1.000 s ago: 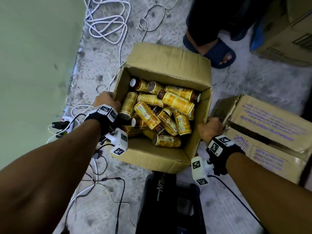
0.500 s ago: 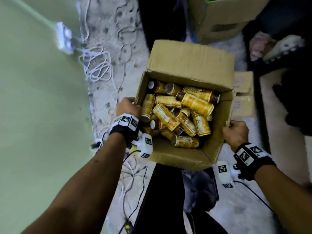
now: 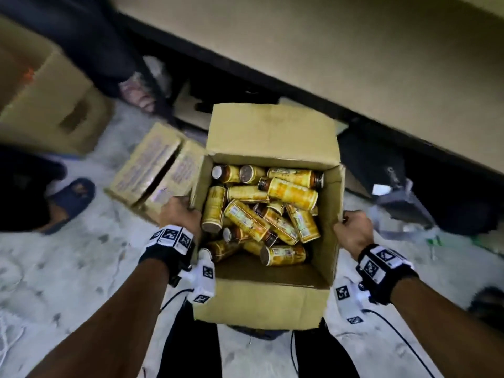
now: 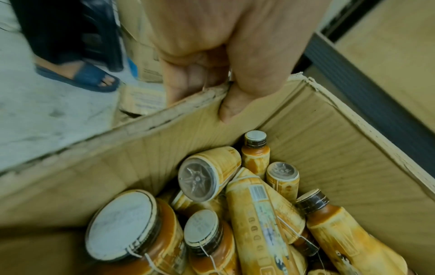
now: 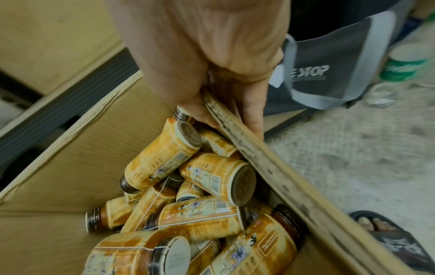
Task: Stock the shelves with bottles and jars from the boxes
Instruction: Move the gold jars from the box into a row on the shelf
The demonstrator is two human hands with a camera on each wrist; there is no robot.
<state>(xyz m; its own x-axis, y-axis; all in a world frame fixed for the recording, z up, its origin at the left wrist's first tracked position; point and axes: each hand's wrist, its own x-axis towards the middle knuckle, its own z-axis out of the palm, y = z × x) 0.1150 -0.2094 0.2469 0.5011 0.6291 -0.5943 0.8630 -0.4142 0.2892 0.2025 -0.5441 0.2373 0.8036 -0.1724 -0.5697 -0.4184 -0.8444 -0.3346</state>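
Note:
An open cardboard box (image 3: 270,132) is held up in front of me, filled with several yellow-labelled bottles (image 3: 248,221) lying jumbled. My left hand (image 3: 180,214) grips the box's left wall, thumb inside and fingers outside, as the left wrist view shows on the box rim (image 4: 146,119). My right hand (image 3: 354,230) grips the right wall the same way; the right wrist view has the box edge (image 5: 259,158) pinched between thumb and fingers. The bottles (image 4: 256,214) (image 5: 188,176) have dark caps and brown contents.
A long beige shelf or counter front (image 3: 327,50) runs diagonally behind the box. Other cardboard boxes (image 3: 152,170) (image 3: 49,105) sit on the floor at left. A foot in a blue slipper (image 3: 71,200) stands at left. A dark bag (image 5: 329,74) lies at right.
I have turned with the box in both hands: the green wall and cables are out of view, and the shelf front and floor boxes now surround it. Both grips are unchanged.

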